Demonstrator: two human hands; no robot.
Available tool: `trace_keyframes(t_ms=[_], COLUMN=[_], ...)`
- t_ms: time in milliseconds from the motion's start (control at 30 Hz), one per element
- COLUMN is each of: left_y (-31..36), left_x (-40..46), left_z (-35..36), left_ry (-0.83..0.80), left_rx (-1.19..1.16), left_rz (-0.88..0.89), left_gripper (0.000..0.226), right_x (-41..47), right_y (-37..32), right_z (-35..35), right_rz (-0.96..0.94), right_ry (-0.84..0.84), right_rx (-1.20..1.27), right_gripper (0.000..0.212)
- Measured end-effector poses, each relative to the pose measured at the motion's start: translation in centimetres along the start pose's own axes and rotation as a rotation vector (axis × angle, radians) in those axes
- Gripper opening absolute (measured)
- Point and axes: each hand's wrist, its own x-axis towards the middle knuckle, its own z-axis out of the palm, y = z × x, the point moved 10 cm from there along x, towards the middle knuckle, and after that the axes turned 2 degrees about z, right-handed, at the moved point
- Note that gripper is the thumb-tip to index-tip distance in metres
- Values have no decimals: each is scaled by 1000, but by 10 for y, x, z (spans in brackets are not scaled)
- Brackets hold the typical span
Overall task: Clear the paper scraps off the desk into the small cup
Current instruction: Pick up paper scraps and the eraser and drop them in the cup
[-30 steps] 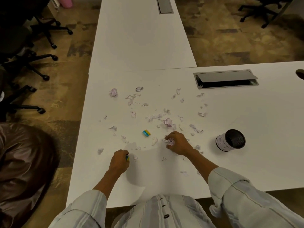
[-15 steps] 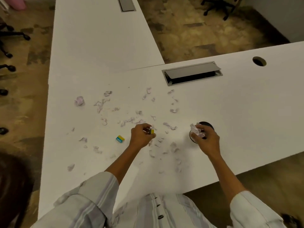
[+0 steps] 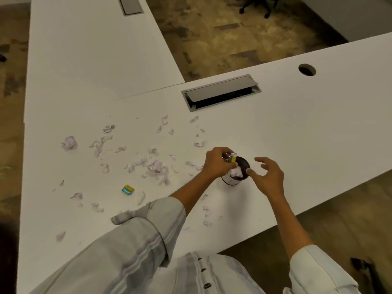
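Observation:
The small cup (image 3: 232, 181), white outside and dark inside, stands on the white desk (image 3: 307, 132) near its front edge. A crumpled white scrap (image 3: 236, 171) lies in its mouth. My left hand (image 3: 218, 163) hovers over the cup's left rim, shut on a small yellow-and-teal eraser and a bit of paper. My right hand (image 3: 268, 177) is just right of the cup, fingers spread and holding nothing, its thumb near the rim. Several pale pink paper scraps (image 3: 156, 166) lie scattered to the left, with a crumpled ball (image 3: 69, 142) at the far left.
A second yellow-and-teal eraser (image 3: 128, 189) lies among the scraps. A grey cable hatch (image 3: 220, 92) is set in the desk behind the cup, and a round cable hole (image 3: 307, 70) sits at the right. An office chair base (image 3: 257, 5) stands on the floor beyond.
My right hand has let its wad of scraps go into the cup and opened. My left hand has moved right, from the scraps to over the cup, still holding the eraser.

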Motion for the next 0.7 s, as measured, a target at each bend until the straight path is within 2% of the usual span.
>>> trace_keyframes(t_ms=[233,533,700], left_y=[6,1,0], left_x=[19,21,22], left_z=[33,54,44], left_ry=[-49,-293,-324], left_rx=[-7,257,348], left_rz=[15,87,111], left_gripper=[34,47,55], right_x=[-28,-54,-53], right_y=[47,80,73], right_z=[-35,-31,-18], right_rz=[149,244,228], right_ry=[43,-15,-55], right_rx=[83,82,91], right_gripper=[36,33,35])
